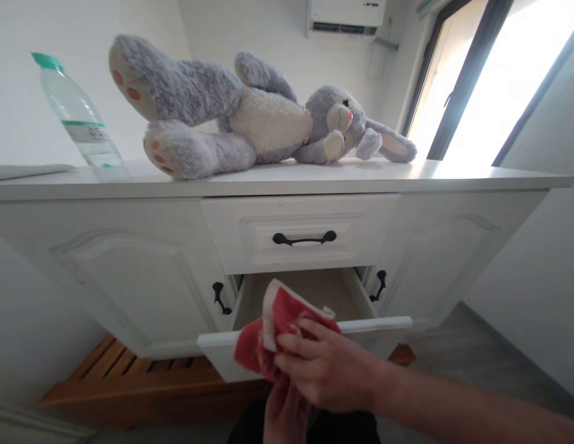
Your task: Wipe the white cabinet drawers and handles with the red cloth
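A red cloth with a pale edge (291, 311) is bunched up in both hands, in front of a pulled-out lower drawer (309, 290). My right hand (321, 364) comes in from the right, its fingers closed on the cloth. Below it, my left hand (287, 407) grips the cloth's underside, partly covered by the right hand. The part of the drawer's inside that shows is bare; the cloth and hands hide some of its front panel (379, 324).
A grey plush rabbit (272, 123) lies on the white cabinet top (277, 176), with a green-capped bottle (78, 117) to its left. Above the open drawer is a closed one (305, 246). Wooden slats (102, 370) show below the cabinet.
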`<state>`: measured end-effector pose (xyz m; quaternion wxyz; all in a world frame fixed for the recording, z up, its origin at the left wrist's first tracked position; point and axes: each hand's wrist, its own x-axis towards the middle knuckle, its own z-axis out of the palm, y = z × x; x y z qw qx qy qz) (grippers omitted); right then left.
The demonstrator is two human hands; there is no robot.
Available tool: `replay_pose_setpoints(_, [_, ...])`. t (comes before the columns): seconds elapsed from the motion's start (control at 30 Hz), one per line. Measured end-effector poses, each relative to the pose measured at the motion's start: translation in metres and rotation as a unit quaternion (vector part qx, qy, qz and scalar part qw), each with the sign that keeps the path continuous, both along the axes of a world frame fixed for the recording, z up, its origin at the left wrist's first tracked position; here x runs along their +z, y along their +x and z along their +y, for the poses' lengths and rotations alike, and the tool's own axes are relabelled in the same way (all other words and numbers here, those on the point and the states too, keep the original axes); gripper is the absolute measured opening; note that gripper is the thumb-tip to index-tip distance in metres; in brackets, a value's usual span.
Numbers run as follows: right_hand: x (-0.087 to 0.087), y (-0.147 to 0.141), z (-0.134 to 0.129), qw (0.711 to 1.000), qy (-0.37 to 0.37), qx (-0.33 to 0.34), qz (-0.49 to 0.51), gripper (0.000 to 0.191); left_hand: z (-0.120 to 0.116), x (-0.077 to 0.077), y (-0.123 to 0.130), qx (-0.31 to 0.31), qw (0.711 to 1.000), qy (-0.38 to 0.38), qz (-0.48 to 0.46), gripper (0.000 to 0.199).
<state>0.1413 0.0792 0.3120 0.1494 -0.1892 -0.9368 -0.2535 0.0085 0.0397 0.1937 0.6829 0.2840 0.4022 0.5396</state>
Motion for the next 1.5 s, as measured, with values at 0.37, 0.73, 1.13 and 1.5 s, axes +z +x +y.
replay_pose_setpoints(0.37, [-0.027, 0.150, -0.017, 0.966, 0.056, -0.223, 0.117, 0.020, 0.107, -0.004, 0.034, 0.042, 0.988, -0.023, -0.147, 0.015])
replay_pose_setpoints(0.73, [-0.032, 0.080, -0.013, 0.980, 0.029, -0.120, 0.158, 0.012, 0.111, 0.011, 0.033, -0.020, 0.999, -0.001, -0.044, 0.043])
replay_pose_setpoints(1.13, [-0.026, -0.084, 0.148, 0.992, 0.094, 0.085, -0.011, 0.030, 0.113, 0.033, -0.063, 0.326, 0.868, 0.079, 0.367, 0.069])
replay_pose_setpoints(1.5, [-0.030, 0.042, 0.117, 0.998, 0.051, -0.012, -0.024, 0.030, 0.111, -0.003, 0.037, 0.191, 0.846, 0.243, 0.434, 0.060])
